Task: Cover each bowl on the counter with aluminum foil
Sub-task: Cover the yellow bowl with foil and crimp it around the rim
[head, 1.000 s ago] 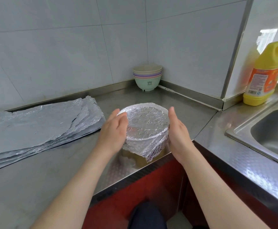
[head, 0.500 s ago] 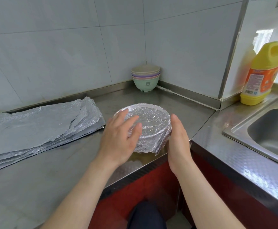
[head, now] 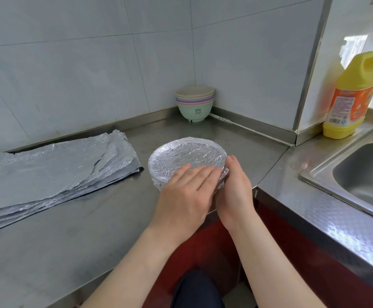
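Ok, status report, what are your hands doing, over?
Left hand flat on foil-covered bowl, right hand against its side. Stacked bowls in corner, uncovered. Nothing blocking.

Open tabletop (head: 88,218) front-left. Foil sheets (head: 54,172) block left; bowl stack (head: 195,103) fills back corner, 2 walls (head: 70,74) close behind.
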Action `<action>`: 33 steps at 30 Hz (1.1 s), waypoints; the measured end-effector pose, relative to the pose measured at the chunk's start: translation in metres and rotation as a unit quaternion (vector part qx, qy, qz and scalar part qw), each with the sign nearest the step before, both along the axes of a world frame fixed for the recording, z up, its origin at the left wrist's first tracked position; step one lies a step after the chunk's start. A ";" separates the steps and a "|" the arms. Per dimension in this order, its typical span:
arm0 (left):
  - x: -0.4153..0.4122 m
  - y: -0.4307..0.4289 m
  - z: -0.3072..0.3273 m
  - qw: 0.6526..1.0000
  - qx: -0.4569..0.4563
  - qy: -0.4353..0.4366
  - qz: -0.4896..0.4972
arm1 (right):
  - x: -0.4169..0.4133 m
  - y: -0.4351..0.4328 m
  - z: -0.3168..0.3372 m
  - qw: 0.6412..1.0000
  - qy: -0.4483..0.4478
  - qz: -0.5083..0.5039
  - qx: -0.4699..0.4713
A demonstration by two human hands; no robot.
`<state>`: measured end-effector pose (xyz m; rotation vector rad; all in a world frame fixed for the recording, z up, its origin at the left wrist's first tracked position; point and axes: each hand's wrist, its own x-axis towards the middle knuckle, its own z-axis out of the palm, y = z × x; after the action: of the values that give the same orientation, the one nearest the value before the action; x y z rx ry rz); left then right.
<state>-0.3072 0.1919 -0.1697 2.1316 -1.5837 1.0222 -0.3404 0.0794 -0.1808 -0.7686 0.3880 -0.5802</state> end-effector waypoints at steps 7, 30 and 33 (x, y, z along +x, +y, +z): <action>-0.009 -0.013 0.009 0.990 -0.073 0.090 -0.084 | 0.002 0.008 0.005 0.998 0.046 -0.038 -0.011; 0.078 0.002 0.014 0.534 -0.476 0.698 -0.017 | 0.018 0.026 0.026 0.989 0.120 -0.087 -0.003; 0.073 0.000 0.014 0.541 -0.497 0.678 -0.003 | 0.019 0.019 0.027 0.989 0.128 -0.072 0.007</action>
<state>-0.2346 0.1924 -0.1553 1.2059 -0.0507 -0.0794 -0.3218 0.0983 -0.1534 -0.8089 0.6881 -0.6137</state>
